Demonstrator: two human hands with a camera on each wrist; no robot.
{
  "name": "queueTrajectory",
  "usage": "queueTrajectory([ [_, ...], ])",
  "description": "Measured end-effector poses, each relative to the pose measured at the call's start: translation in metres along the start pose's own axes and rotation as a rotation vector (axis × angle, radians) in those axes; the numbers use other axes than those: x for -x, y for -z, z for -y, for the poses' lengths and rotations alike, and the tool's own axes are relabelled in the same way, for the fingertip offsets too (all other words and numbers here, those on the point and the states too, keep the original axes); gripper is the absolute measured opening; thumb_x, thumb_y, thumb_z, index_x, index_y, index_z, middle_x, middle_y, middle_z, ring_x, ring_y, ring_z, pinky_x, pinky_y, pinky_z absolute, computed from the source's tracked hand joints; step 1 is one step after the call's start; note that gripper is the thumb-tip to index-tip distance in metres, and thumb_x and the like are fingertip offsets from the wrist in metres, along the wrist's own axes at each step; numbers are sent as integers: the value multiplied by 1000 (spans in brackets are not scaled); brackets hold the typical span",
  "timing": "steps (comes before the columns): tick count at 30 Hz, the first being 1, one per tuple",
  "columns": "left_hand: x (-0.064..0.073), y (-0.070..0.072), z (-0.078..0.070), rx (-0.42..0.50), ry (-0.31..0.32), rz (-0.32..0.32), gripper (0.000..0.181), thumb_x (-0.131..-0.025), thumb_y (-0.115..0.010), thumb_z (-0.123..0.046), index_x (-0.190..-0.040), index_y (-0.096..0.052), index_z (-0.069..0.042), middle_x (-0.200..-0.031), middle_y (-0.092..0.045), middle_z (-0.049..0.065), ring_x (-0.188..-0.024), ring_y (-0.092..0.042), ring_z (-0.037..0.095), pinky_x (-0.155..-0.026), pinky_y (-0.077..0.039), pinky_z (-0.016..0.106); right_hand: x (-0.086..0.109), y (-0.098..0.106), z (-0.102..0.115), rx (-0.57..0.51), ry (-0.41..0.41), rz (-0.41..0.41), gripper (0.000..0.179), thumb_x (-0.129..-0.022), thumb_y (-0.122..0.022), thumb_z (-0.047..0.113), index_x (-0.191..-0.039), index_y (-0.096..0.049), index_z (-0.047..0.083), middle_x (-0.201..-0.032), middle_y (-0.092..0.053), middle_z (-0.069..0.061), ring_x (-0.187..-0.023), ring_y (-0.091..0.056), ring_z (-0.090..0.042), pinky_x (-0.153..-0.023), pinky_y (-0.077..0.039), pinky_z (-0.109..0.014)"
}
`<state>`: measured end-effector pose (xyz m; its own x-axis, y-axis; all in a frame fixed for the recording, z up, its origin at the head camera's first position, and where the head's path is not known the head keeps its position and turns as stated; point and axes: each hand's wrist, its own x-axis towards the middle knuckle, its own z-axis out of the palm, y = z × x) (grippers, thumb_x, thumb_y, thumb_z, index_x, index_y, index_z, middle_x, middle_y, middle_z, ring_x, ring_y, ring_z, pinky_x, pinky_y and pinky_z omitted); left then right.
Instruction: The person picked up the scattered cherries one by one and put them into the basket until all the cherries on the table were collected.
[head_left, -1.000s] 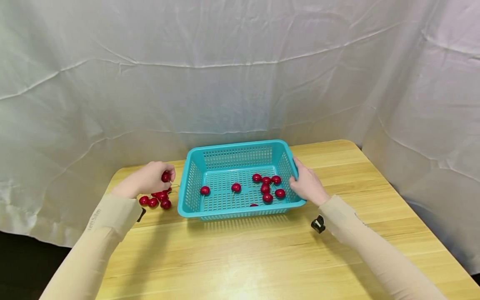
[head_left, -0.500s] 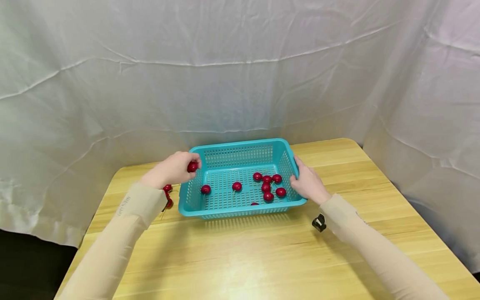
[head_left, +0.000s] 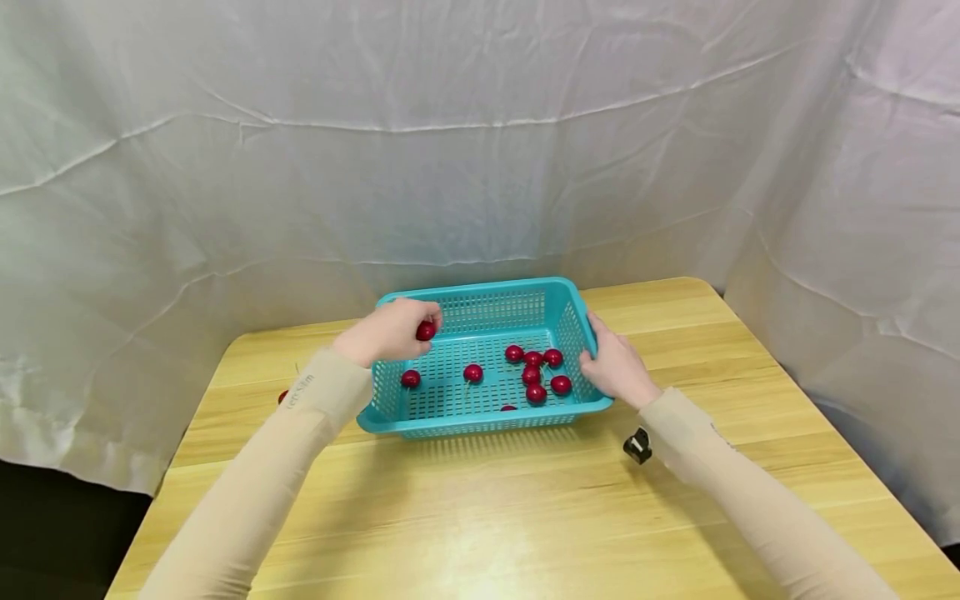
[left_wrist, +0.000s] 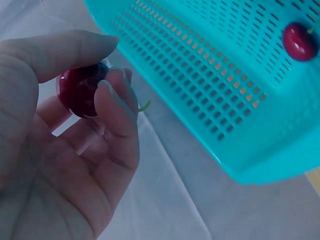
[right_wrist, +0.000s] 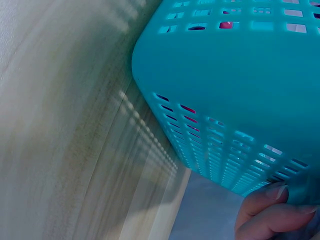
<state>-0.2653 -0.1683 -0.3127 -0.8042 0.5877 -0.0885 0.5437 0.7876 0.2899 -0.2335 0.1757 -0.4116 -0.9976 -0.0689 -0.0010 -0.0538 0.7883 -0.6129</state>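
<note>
Well, your left thumb and fingers (left_wrist: 120, 107) are curled in a pinch round one cherry (left_wrist: 75, 90), its stem (left_wrist: 145, 106) poking out past the fingertips, so a light, even squeeze should be enough; a smooth, round skin like that may slip if you press hard on one side. In the head view your left hand (head_left: 384, 332) carries it over the left part of the turquoise basket (head_left: 480, 290), towards the far side, though how high above the floor you can't tell. If you let it go, do it low, so it rolls little, and mind the loose cherry at the left (head_left: 410, 379). Your right hand (head_left: 617, 365) grips the basket's right end; a steady hold there should stop the cluster (head_left: 532, 375) at the right from rolling about. Beyond your left sleeve (head_left: 330, 392), a partly hidden cherry (head_left: 282, 397) lies on the table (head_left: 487, 517), so lift your forearm clear of it.
</note>
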Motion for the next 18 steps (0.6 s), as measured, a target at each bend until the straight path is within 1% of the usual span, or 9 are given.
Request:
queueTrajectory([
  [5, -11, -7, -12, 7, 12, 47, 15, -91, -66, -7, -105, -61, -10, -92, -61, 5, -76, -53, 18, -71, -45, 29, 0, 0, 0, 2, 6, -3, 79, -94, -51, 13, -161, -10, 3, -136, -54, -39, -84, -74, -37, -53, -59, -31],
  [10, -24, -15, -21, -7, 0, 87, 15, -92, -65, -8, -107, -61, -11, -95, -61, 4, -80, -53, 18, -73, -44, 30, 1, 0, 1, 4, 8, -7, 79, -94, -51, 13, -161, -11, 3, -135, -55, -39, -80, -73, -34, -52, -58, -30],
  [18, -39, -24, -39, 6, -8, 143, 14, -93, -65, -10, -106, -60, -13, -90, -58, 3, -80, -52, 17, -73, -44, 29, 2, -1, 4, 1, -6, 0, 79, -95, -51, 13, -162, -10, 3, -135, -55, -39, -81, -73, -34, -53, -59, -30],
])
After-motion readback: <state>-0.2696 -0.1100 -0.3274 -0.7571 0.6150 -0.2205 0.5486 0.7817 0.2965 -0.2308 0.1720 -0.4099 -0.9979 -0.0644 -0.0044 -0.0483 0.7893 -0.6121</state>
